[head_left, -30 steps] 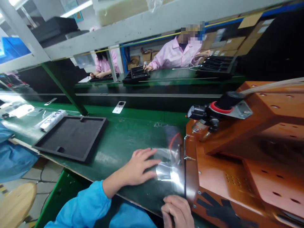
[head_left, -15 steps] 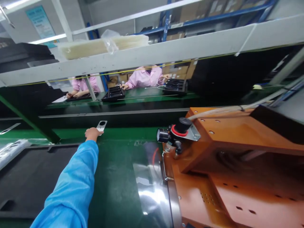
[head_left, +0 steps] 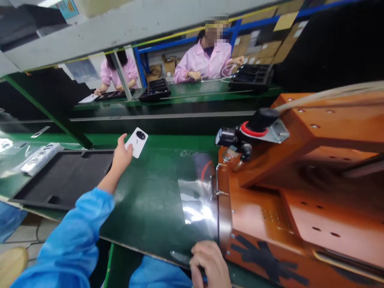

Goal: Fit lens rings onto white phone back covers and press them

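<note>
My left hand [head_left: 123, 155] is closed on the lower left edge of a white phone [head_left: 137, 144], thumb on its face. A round black camera area shows at the top of the phone's back. It is held tilted above the green table [head_left: 144, 188], near the far strip. At the bottom, my right hand [head_left: 210, 264] is by the table's front edge, left of the orange machine [head_left: 255, 212]. Its fingers are curled, and what they hold, if anything, is hidden. A clear plastic sheet [head_left: 195, 200] lies between the hands, beside the machine.
A black tray [head_left: 69, 176] lies on the left, with a plastic-wrapped pack [head_left: 43, 158] beside it. The machine carries a pressure regulator [head_left: 255, 124] at its near left corner. Beyond a grey rail, two people in pink sit by black divided trays [head_left: 155, 90].
The view has tipped downward. My left hand has brought the white phone nearer, and more of its back shows. My right hand has come into view at the bottom.
</note>
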`<control>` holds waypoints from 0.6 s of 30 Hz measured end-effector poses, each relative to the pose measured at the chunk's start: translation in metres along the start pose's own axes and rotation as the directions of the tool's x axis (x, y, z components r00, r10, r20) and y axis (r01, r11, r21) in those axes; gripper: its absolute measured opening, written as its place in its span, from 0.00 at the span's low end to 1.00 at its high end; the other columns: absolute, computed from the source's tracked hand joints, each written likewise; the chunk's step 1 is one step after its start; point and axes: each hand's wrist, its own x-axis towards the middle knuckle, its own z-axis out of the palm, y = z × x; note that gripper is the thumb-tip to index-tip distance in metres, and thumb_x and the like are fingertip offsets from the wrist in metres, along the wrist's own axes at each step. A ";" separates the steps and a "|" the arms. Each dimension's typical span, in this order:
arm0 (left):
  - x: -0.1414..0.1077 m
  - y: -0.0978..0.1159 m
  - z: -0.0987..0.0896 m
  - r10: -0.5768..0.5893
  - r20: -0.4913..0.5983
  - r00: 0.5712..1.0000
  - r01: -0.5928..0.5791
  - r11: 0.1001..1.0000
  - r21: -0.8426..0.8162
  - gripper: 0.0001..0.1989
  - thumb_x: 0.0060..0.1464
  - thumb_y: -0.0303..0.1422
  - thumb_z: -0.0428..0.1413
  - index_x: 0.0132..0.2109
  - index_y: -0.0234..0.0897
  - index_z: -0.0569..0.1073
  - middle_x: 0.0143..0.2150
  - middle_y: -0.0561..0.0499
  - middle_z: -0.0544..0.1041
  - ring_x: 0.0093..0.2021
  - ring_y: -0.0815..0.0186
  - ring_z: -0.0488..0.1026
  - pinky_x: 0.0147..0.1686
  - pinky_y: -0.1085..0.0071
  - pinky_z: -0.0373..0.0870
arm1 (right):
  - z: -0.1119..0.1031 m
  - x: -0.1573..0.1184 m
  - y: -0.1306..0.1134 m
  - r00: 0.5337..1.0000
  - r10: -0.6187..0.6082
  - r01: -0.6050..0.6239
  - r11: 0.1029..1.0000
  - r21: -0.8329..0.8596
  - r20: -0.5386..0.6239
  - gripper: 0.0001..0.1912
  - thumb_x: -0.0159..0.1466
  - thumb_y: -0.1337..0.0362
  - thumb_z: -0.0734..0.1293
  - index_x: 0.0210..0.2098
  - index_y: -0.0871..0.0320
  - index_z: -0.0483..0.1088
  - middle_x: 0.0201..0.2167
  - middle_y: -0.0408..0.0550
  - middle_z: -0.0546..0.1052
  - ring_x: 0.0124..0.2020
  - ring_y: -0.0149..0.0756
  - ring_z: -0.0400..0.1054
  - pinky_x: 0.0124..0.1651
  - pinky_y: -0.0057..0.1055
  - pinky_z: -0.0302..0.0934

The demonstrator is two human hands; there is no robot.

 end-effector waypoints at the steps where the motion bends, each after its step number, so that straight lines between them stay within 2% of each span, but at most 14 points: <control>1: -0.036 -0.008 -0.007 0.066 -0.067 0.996 -0.074 0.988 -0.135 0.30 0.66 0.32 0.51 0.74 0.37 0.61 0.65 0.42 0.76 0.60 0.56 0.77 0.60 0.61 0.75 | -0.001 0.006 -0.002 1.000 -0.010 0.010 0.999 0.054 0.004 0.11 0.66 0.77 0.59 0.39 0.55 0.66 0.35 0.46 0.73 0.36 0.35 0.70 0.40 0.32 0.69; 2: -0.074 -0.016 -0.013 0.102 -0.097 0.990 -0.123 0.960 -0.253 0.27 0.65 0.33 0.52 0.70 0.39 0.69 0.65 0.45 0.77 0.59 0.56 0.77 0.59 0.62 0.76 | -0.002 0.013 -0.005 1.000 0.010 -0.011 0.994 0.109 0.010 0.10 0.67 0.76 0.59 0.40 0.55 0.66 0.35 0.46 0.73 0.36 0.35 0.70 0.41 0.31 0.69; 3: -0.113 -0.023 -0.016 0.091 -0.081 0.993 -0.113 0.937 -0.332 0.22 0.65 0.36 0.53 0.63 0.40 0.76 0.61 0.47 0.80 0.55 0.56 0.80 0.55 0.63 0.79 | -0.001 0.021 -0.008 0.997 0.069 -0.072 0.984 0.166 0.026 0.09 0.69 0.74 0.59 0.39 0.55 0.66 0.36 0.46 0.73 0.37 0.35 0.70 0.41 0.30 0.68; 5: -0.191 -0.031 -0.015 0.003 0.006 1.000 0.000 0.916 -0.402 0.19 0.68 0.44 0.53 0.54 0.40 0.82 0.50 0.48 0.85 0.42 0.58 0.82 0.42 0.65 0.81 | 0.002 0.038 -0.013 0.954 0.282 -0.299 0.915 0.270 0.100 0.08 0.73 0.70 0.59 0.37 0.54 0.66 0.35 0.45 0.72 0.36 0.34 0.69 0.40 0.29 0.66; 7: -0.259 -0.030 -0.005 -0.008 0.066 0.998 0.036 0.893 -0.448 0.21 0.70 0.46 0.52 0.58 0.42 0.81 0.54 0.46 0.84 0.47 0.57 0.82 0.42 0.65 0.82 | 0.009 0.057 -0.013 0.836 0.488 -0.548 0.764 0.341 0.251 0.11 0.75 0.61 0.60 0.35 0.54 0.66 0.31 0.43 0.70 0.32 0.34 0.67 0.36 0.29 0.63; 9: -0.309 -0.021 0.007 0.093 0.125 0.988 -0.022 0.878 -0.478 0.23 0.71 0.46 0.52 0.67 0.44 0.73 0.63 0.44 0.79 0.56 0.55 0.81 0.48 0.63 0.83 | 0.018 0.073 -0.006 0.691 0.603 -0.723 0.592 0.356 0.398 0.16 0.72 0.52 0.63 0.32 0.55 0.67 0.28 0.42 0.69 0.30 0.34 0.63 0.34 0.29 0.59; 10: -0.327 -0.015 0.013 0.155 0.166 0.974 -0.057 0.874 -0.482 0.27 0.71 0.46 0.53 0.72 0.46 0.67 0.64 0.43 0.77 0.56 0.56 0.80 0.49 0.63 0.83 | 0.023 0.080 -0.001 0.636 0.637 -0.772 0.523 0.361 0.436 0.18 0.68 0.48 0.65 0.31 0.55 0.67 0.28 0.42 0.69 0.29 0.34 0.62 0.33 0.29 0.57; 12: -0.348 -0.006 0.019 0.258 0.260 0.930 -0.110 0.874 -0.473 0.36 0.70 0.46 0.55 0.78 0.48 0.53 0.59 0.42 0.79 0.46 0.60 0.82 0.42 0.65 0.83 | 0.031 0.091 0.009 0.545 0.681 -0.837 0.410 0.362 0.488 0.20 0.61 0.43 0.67 0.31 0.55 0.69 0.30 0.44 0.70 0.29 0.33 0.59 0.31 0.29 0.54; 14: -0.354 -0.005 0.020 0.309 0.304 0.901 -0.162 0.890 -0.427 0.42 0.69 0.46 0.57 0.80 0.48 0.44 0.47 0.47 0.80 0.33 0.64 0.78 0.32 0.67 0.79 | 0.035 0.098 0.015 0.501 0.703 -0.863 0.361 0.354 0.505 0.21 0.56 0.43 0.68 0.31 0.55 0.70 0.30 0.45 0.71 0.29 0.33 0.59 0.30 0.29 0.53; 16: -0.353 -0.010 0.018 0.339 0.215 0.916 -0.262 0.911 -0.318 0.40 0.69 0.46 0.56 0.79 0.48 0.48 0.41 0.50 0.77 0.31 0.63 0.75 0.30 0.67 0.75 | 0.037 0.102 0.019 0.501 0.710 -0.864 0.370 0.342 0.495 0.20 0.54 0.44 0.68 0.30 0.56 0.71 0.31 0.46 0.72 0.31 0.34 0.61 0.31 0.30 0.53; 18: -0.350 -0.017 0.017 0.396 0.046 0.917 -0.385 0.910 -0.156 0.34 0.68 0.46 0.57 0.75 0.47 0.59 0.42 0.47 0.78 0.39 0.58 0.77 0.38 0.62 0.75 | 0.036 0.105 0.021 0.523 0.709 -0.851 0.410 0.327 0.473 0.20 0.53 0.45 0.67 0.29 0.56 0.71 0.31 0.46 0.73 0.31 0.34 0.61 0.33 0.31 0.53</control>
